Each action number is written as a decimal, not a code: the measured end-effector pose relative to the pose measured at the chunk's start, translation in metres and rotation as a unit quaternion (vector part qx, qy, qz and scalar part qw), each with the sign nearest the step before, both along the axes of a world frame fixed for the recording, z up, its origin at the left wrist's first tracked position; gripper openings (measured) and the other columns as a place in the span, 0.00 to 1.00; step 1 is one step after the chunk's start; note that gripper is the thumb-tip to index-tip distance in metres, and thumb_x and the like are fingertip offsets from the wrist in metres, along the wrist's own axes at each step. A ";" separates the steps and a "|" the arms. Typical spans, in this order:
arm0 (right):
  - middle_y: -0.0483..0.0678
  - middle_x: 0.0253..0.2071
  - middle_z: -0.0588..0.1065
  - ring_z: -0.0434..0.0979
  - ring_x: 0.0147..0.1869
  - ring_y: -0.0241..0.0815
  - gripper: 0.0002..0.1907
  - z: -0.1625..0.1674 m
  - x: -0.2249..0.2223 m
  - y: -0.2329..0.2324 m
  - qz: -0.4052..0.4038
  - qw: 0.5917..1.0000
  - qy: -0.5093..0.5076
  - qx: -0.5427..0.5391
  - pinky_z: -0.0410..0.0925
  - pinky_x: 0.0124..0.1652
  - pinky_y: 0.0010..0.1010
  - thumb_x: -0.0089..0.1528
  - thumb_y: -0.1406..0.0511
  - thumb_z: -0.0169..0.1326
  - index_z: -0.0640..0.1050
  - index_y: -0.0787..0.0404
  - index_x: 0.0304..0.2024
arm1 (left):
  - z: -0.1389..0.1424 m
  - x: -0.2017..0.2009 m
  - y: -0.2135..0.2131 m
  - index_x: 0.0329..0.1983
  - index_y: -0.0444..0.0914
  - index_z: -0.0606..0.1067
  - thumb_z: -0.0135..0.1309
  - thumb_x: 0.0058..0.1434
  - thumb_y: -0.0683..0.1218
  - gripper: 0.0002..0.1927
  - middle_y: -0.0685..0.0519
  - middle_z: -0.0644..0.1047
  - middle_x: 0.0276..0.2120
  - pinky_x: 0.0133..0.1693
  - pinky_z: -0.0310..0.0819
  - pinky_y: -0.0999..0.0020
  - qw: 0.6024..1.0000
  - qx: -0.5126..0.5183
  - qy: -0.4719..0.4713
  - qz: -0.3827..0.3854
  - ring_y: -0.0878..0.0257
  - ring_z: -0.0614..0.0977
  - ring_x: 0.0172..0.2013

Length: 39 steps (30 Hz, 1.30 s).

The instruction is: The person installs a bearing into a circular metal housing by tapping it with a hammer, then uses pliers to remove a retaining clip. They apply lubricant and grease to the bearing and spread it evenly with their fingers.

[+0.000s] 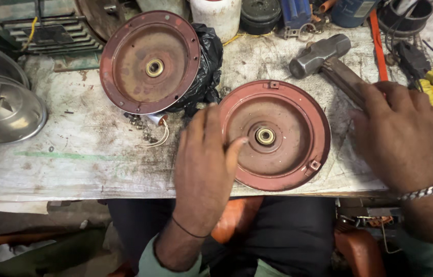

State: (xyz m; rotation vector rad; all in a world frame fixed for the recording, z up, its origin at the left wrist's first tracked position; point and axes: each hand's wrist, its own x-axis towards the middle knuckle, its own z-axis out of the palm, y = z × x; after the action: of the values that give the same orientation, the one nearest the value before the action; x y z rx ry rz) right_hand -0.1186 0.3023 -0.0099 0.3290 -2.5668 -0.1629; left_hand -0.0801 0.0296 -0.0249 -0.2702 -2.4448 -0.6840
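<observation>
Left grip (pixel 203 154): flat and unclenched, steadying near red end cover (pixel 275 134) at counter (pixel 73 154) centre. Right grip (pixel 398 133): wrapped around hammer (pixel 329 61) handle at 3 o'clock. Step likely: seating centre bearing (pixel 265 136); next calls for square, light taps. Count: two covers, second cover (pixel 150 61) at 11 o'clock; one hammer.
</observation>
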 end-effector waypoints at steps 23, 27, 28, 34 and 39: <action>0.56 0.31 0.80 0.84 0.33 0.54 0.26 0.031 -0.060 0.023 -0.056 0.974 -0.220 -0.012 0.75 0.35 0.45 0.68 0.51 0.53 0.71 0.57 0.63 | -0.018 -0.020 -0.011 0.66 0.27 0.65 0.55 0.54 0.38 0.34 0.30 0.78 0.46 0.49 0.75 0.49 0.978 0.167 -0.116 -0.056 0.35 0.80 0.47; 0.51 0.28 0.78 0.82 0.28 0.48 0.29 0.043 -0.040 0.021 -0.011 0.937 -0.327 -0.118 0.75 0.31 0.41 0.64 0.53 0.55 0.71 0.57 0.65 | -0.013 -0.024 -0.012 0.66 0.28 0.66 0.53 0.54 0.38 0.34 0.31 0.78 0.44 0.47 0.76 0.49 0.977 0.166 -0.125 -0.055 0.36 0.81 0.45; 0.50 0.28 0.78 0.82 0.27 0.48 0.29 0.044 -0.034 0.018 0.038 0.940 -0.325 -0.097 0.75 0.31 0.40 0.63 0.52 0.55 0.72 0.56 0.64 | -0.012 -0.023 -0.012 0.66 0.28 0.66 0.53 0.54 0.38 0.33 0.31 0.78 0.43 0.47 0.76 0.49 0.977 0.164 -0.124 -0.054 0.36 0.81 0.44; 0.46 0.38 0.81 0.85 0.34 0.49 0.35 0.040 -0.014 -0.005 0.012 0.914 -0.385 0.127 0.78 0.36 0.41 0.60 0.46 0.55 0.69 0.44 0.67 | -0.006 -0.020 -0.008 0.65 0.30 0.68 0.52 0.53 0.37 0.32 0.32 0.78 0.39 0.43 0.75 0.46 0.975 0.160 -0.146 -0.046 0.35 0.80 0.41; 0.53 0.35 0.80 0.84 0.32 0.50 0.34 0.048 -0.014 0.004 0.167 0.952 -0.257 0.004 0.76 0.35 0.42 0.59 0.48 0.56 0.72 0.58 0.63 | -0.004 -0.020 -0.007 0.65 0.29 0.66 0.52 0.53 0.37 0.33 0.33 0.77 0.38 0.41 0.76 0.47 0.979 0.146 -0.140 -0.033 0.37 0.81 0.38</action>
State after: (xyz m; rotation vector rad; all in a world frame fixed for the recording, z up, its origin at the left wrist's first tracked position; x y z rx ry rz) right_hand -0.1324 0.3062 0.0382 0.9031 -2.9604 0.0466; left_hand -0.1002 0.0231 -0.0292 -0.1458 -2.5600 -1.1651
